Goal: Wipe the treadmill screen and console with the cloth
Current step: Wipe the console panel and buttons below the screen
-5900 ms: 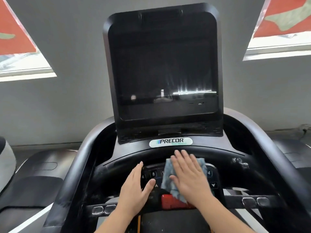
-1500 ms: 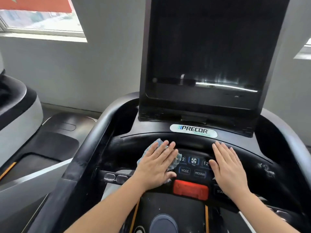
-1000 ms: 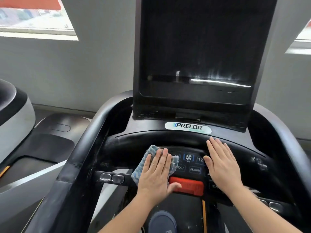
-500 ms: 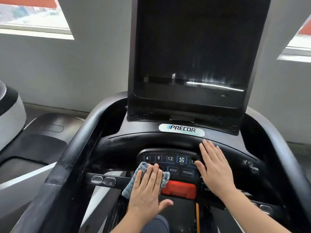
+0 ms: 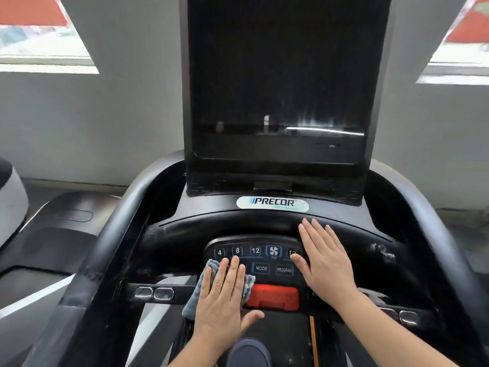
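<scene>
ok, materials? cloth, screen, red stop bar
Cloth: looks like terry or microfibre, blue-grey, nubby pile, matte.
Screen: glossy glass or acrylic, cannot tell which; it mirrors bright streaks.
Red stop bar: probably moulded plastic, dull satin surface.

The left hand (image 5: 222,295) is laid flat at about 6 o'clock, fingers straight and together, thumb stuck out. The right hand (image 5: 324,260) is spread flat toward 4 o'clock. Both forearms are stretched forward.
</scene>
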### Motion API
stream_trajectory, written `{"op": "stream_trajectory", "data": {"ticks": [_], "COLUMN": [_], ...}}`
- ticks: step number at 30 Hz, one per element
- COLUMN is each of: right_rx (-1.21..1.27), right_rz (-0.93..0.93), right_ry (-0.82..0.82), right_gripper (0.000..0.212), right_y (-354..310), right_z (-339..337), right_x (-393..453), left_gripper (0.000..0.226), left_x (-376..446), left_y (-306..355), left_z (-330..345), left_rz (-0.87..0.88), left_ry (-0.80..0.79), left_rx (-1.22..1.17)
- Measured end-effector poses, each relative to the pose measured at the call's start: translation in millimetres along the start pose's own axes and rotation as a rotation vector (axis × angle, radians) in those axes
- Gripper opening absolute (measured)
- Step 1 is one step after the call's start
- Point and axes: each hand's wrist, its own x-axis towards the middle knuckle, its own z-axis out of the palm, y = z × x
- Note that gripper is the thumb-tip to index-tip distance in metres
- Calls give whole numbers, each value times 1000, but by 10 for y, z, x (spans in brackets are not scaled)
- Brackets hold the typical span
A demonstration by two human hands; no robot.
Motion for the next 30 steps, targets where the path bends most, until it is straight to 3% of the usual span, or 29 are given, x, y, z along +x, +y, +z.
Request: {"op": "stream_trajectory", "data": {"ticks": [4,10,17,21,25,30], "right_rx": [-6,-1,-5,-11,-6,-10], "right_rz": [4,-12,-29,-28,-23,-28], "right_ry": [0,16,57,54,48,44], "right_gripper": [74,73,73,74,72,70], "right_y": [-15,11,13,31,41,53], "right_z": [-1,19,60,63,61,51], "right_x": [-3,-9,-4,-6,-25,-21], "left_gripper": [101,104,98,102,103,104], "left_x": [402,-97,468,250,-62,261], "left_y": [6,-87,-102,-110,-97,-212], "left_z": [-233,40,-320,-173,99,-99], "left_rz": [-11,63,72,48,92,192], "left_ry": [-20,-22,-11,-23,45,115], "left_rx": [10,26,52,21,63,74]}}
